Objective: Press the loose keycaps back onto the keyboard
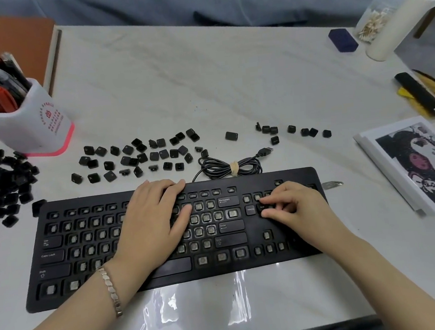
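Observation:
A black keyboard lies before me with most keycaps off, showing bare switch domes; Tab, Caps Lock, Shift, Backspace, Enter and the space bar are on. My left hand rests flat on the keyboard's middle, fingers straight. My right hand is over the navigation block, its fingertips pressing down on a keycap beside the Delete key. Several loose black keycaps lie scattered on the table behind the keyboard, a few more to the right, and a pile of keycaps sits at the far left.
The keyboard's coiled cable lies behind it. A pen holder stands at the back left. A printed picture on paper lies right of the keyboard, a black-and-yellow tool behind it, a white bottle and a blue box farther back.

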`<action>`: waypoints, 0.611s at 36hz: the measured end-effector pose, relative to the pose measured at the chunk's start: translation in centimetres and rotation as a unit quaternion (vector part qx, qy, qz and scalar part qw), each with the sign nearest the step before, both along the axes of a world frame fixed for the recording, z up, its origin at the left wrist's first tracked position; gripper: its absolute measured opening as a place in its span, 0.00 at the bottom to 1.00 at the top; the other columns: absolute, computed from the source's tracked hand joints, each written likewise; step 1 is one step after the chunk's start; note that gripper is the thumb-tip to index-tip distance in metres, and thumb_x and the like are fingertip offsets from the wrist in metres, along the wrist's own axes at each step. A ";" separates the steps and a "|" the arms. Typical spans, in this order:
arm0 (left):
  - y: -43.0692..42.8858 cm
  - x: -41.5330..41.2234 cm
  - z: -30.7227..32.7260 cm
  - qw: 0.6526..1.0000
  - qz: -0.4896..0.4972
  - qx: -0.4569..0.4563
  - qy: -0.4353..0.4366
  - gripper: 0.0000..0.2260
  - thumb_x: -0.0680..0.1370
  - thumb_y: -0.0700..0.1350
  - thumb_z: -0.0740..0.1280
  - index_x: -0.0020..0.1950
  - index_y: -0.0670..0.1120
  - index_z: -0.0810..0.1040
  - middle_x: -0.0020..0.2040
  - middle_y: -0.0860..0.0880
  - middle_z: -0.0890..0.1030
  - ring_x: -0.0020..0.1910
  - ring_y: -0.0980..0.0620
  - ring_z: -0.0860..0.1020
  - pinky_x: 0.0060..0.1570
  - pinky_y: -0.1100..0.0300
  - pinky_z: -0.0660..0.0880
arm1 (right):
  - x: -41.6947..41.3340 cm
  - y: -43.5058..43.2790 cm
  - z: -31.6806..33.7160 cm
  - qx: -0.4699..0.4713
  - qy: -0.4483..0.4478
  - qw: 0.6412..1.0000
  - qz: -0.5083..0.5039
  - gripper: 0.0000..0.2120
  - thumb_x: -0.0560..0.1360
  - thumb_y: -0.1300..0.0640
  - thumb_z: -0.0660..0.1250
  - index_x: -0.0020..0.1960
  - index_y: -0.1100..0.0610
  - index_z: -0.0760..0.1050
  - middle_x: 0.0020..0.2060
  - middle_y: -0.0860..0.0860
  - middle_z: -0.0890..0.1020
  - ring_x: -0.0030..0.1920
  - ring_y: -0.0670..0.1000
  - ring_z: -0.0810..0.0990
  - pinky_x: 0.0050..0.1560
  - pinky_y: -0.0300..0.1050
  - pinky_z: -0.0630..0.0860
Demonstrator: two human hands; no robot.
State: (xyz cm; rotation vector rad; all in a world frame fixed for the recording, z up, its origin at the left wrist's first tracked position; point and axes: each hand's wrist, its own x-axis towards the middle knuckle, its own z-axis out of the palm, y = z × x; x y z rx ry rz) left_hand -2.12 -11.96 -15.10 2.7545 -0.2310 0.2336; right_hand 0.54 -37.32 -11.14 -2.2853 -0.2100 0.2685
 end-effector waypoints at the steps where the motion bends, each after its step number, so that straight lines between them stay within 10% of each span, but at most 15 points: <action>1: 0.0 0.0 0.0 1.000 0.000 0.000 0.000 0.21 0.77 0.53 0.57 0.61 0.40 0.77 0.53 0.44 0.78 0.53 0.42 0.75 0.65 0.50 0.62 | 0.0 0.0 0.0 0.002 -0.001 1.000 -0.002 0.10 0.68 0.62 0.74 0.47 0.53 0.82 0.39 0.46 0.76 0.36 0.40 0.74 0.41 0.26 0.69; 22: -0.1 0.1 -0.1 1.000 -0.001 -0.001 -0.015 0.21 0.77 0.53 0.57 0.61 0.40 0.77 0.53 0.43 0.78 0.53 0.43 0.74 0.65 0.52 0.60 | -0.1 -0.2 -0.5 -0.029 -0.032 0.999 0.026 0.10 0.69 0.60 0.73 0.50 0.53 0.83 0.39 0.41 0.76 0.40 0.41 0.75 0.43 0.25 0.69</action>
